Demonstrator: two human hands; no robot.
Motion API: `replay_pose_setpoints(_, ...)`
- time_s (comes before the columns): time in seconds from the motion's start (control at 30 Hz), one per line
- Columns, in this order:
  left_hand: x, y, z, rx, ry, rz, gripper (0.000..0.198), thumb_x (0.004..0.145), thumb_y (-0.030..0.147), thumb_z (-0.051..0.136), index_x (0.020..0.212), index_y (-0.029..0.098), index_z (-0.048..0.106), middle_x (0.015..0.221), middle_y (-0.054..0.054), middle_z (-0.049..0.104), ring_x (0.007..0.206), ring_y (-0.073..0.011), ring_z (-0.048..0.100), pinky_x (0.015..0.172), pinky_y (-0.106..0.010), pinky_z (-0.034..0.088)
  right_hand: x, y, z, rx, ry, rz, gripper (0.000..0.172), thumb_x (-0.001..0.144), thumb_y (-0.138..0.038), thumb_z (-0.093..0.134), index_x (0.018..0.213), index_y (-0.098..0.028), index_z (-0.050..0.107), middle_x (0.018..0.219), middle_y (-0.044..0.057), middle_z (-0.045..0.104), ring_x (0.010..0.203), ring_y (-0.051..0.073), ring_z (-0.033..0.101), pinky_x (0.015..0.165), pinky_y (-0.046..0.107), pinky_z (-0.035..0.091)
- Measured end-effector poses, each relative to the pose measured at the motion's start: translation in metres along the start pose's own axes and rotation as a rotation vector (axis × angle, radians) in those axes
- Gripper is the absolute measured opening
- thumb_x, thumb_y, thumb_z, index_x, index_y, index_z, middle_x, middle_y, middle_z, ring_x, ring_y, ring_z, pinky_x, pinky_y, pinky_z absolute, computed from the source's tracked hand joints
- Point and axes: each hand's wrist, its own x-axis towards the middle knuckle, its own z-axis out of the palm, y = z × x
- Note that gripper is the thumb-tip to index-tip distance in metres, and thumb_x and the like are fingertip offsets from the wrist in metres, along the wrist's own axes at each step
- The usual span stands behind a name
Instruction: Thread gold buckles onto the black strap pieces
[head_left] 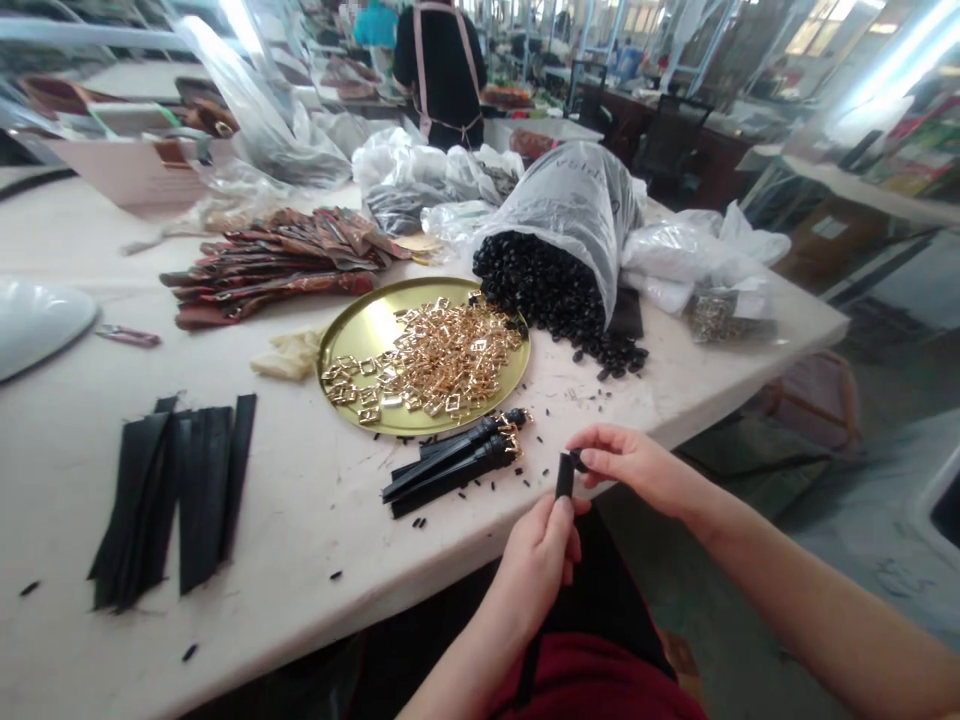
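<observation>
My left hand [536, 550] is closed around a black strap [564, 478], whose upper end sticks up past the thumb. At that end my right hand [634, 462] pinches a small black loop-like piece [578, 460]; whether the strap passes through it I cannot tell. Just left of my hands lies a bundle of black straps [457, 460] with gold buckles [510, 435] at their ends. Behind it a round gold tray [352, 320] holds a heap of gold buckles [450, 355]. Many small black pieces [540, 280] spill from a plastic bag [577, 205] on its side.
More black straps [172, 500] lie at the left of the white table [285, 620]. Brown strips [277, 260] are piled behind the tray, near crumpled yellowish gloves [289, 355] and small pink-handled snips [129, 335]. A person [441, 75] in an apron is beyond the table.
</observation>
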Motion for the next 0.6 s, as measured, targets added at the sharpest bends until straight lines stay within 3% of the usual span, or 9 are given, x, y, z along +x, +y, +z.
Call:
replay_pose_setpoints(0.2, -0.021, 0.010, 0.005, 0.084, 0.126, 0.094, 0.040, 0.086, 0.044, 0.031, 0.094, 0.014, 0.056, 0.049, 0.006, 0.043, 0.039, -0.0083, 0.039, 0.042, -0.020, 0.031, -0.017, 0.004, 0.009, 0.044, 0.049, -0.059, 0.026, 0.074, -0.033, 0.063, 0.095, -0.018, 0.060, 0.085, 0.001, 0.063, 0.065, 0.010, 0.058, 0.067, 0.026, 0.046)
replay_pose_setpoints(0.37, -0.030, 0.005, 0.006, 0.261, 0.066, 0.084, 0.041, 0.087, 0.043, 0.029, 0.088, 0.015, 0.060, 0.046, 0.005, 0.045, 0.040, -0.0097, 0.042, 0.044, -0.021, 0.031, -0.024, 0.003, 0.010, 0.025, 0.023, -0.118, 0.029, 0.073, -0.032, 0.064, 0.097, -0.017, 0.060, 0.080, 0.001, 0.063, 0.064, 0.011, 0.057, 0.065, 0.026, 0.046)
replay_pose_setpoints(0.6, -0.038, 0.014, -0.005, 0.430, -0.133, 0.056, 0.041, 0.084, 0.045, 0.033, 0.080, 0.016, 0.062, 0.051, 0.003, 0.050, 0.046, -0.0109, 0.044, 0.043, -0.021, 0.028, -0.031, 0.003, 0.014, -0.470, -0.065, -0.276, 0.014, 0.072, -0.020, 0.062, 0.084, -0.018, 0.067, 0.083, 0.003, 0.065, 0.079, 0.017, 0.059, 0.074, 0.030, 0.045)
